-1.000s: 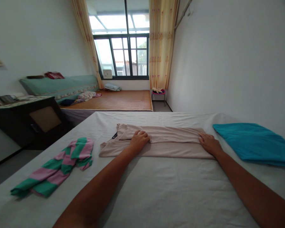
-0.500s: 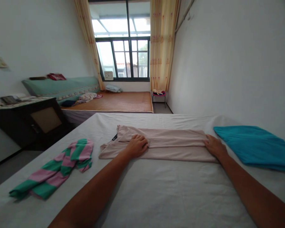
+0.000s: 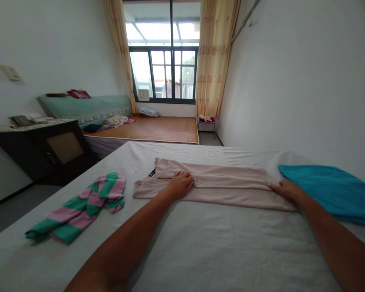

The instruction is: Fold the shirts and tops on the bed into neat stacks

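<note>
A pale pink shirt, folded into a long strip with a dark neck label at its left end, lies across the white sheet. My left hand rests on it left of the middle, fingers curled down onto the upper layer. At the shirt's right end, my right hand pinches the hem between thumb and fingers. Just beyond that hand lies a folded blue cloth. A green and pink striped garment is bunched on the sheet left of the shirt.
Past the sheet's far edge stands a bed with a brown mat and a green headboard. A dark cabinet is at the left. A small pink stool stands by the curtain, and a white wall runs along the right.
My right hand has moved slightly right and toward me, drawing the shirt's right end out a little. My left hand stays at the same spot on the shirt. The view has shifted slightly.
</note>
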`<state>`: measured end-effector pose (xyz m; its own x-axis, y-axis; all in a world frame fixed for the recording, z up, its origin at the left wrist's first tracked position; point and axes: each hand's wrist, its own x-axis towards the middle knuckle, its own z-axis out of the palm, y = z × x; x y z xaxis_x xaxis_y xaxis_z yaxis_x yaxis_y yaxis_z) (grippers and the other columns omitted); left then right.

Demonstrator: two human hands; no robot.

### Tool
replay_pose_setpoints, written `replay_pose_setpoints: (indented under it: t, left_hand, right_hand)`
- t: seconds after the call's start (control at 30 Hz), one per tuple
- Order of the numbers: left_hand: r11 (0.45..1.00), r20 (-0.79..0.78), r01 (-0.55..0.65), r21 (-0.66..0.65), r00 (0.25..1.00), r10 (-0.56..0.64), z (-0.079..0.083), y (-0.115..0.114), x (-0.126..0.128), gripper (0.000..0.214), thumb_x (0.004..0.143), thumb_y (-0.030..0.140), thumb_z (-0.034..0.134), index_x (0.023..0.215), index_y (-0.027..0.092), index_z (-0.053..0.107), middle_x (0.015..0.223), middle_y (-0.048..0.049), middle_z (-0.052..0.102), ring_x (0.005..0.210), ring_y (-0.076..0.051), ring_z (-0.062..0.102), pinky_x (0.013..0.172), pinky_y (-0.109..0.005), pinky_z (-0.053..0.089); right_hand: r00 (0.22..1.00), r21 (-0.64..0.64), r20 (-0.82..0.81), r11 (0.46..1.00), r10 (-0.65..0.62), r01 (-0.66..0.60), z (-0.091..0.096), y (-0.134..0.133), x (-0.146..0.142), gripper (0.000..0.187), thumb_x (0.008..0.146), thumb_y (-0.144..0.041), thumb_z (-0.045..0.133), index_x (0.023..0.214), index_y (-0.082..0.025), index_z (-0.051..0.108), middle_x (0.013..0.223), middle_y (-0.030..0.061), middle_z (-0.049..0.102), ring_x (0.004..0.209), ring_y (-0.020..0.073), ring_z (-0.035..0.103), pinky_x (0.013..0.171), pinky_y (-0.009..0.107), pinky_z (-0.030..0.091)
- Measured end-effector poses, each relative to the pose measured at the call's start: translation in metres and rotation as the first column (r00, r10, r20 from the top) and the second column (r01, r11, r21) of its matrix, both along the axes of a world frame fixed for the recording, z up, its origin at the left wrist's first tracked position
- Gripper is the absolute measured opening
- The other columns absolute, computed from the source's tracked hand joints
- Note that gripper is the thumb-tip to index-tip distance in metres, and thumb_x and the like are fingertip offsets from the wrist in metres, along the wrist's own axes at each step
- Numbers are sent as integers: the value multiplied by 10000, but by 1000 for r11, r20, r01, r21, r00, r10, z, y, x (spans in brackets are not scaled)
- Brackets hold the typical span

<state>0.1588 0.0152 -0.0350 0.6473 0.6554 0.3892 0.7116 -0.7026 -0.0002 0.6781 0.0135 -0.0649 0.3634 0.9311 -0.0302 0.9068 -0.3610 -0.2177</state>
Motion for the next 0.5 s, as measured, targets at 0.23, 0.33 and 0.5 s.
replay_pose_setpoints:
  t: [0.23,0.33,0.5]
  left_hand:
    - [1000,38,22,9,999,-23,0,0,-1,326,974,337,354,924,208,650,987,-65,622,985,-197,537,927,-364,347]
    - [1000,34,17,4,999,-17,-1,1,-1,332,972,337,356,930,206,658,986,-67,625,983,-198,542,923,-367,348]
    - [1000,22,18,-11,1000,-18,-1,2,-4,325,972,336,361,960,208,659,994,-63,628,934,-190,550,892,-351,368]
  right_hand:
    - [868,174,-485,985,103,-19,44,4,-48,383,700,-414,587,968,-142,627,874,138,705,761,268,670,578,332,521]
    - [840,268,-482,954,250,-130,65,13,-106,398,650,-309,602,1010,-138,593,868,92,691,775,232,652,605,281,507]
    - [771,327,-422,873,478,-362,62,31,-210,404,662,-211,561,1063,-158,573,957,59,669,834,201,619,722,279,488]
